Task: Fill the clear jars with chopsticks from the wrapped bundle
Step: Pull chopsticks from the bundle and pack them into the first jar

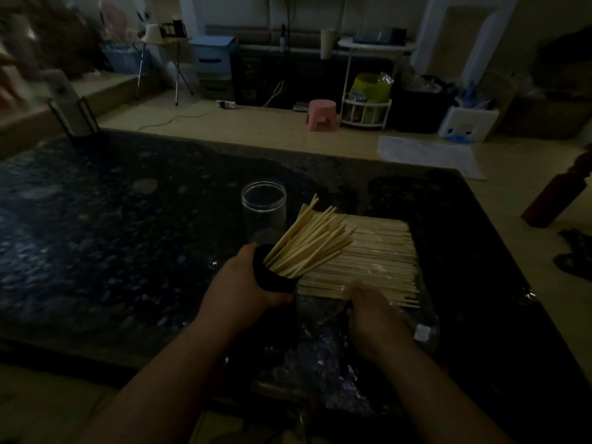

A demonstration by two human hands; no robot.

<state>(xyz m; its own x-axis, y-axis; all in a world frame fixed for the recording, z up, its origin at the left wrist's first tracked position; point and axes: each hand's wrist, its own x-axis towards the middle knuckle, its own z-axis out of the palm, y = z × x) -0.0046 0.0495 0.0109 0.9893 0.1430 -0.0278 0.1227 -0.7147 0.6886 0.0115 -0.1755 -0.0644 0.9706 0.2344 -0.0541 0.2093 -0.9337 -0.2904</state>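
My left hand (238, 285) grips a jar (276, 277) that looks dark in this dim light, tilted right, with several pale chopsticks (312, 240) fanning out of its mouth. An empty clear jar (263, 205) stands upright just behind it. A flat bundle of chopsticks (374, 257) lies to the right on crinkled clear wrap (323, 357). My right hand (373, 310) rests on the bundle's near edge; whether its fingers pinch any sticks is hidden.
The dark stone table (112, 235) stretches wide to the left. A black wire stand (75, 118) sits at its far left corner. On the floor beyond are a pink stool (322, 115) and a white rack (365, 107).
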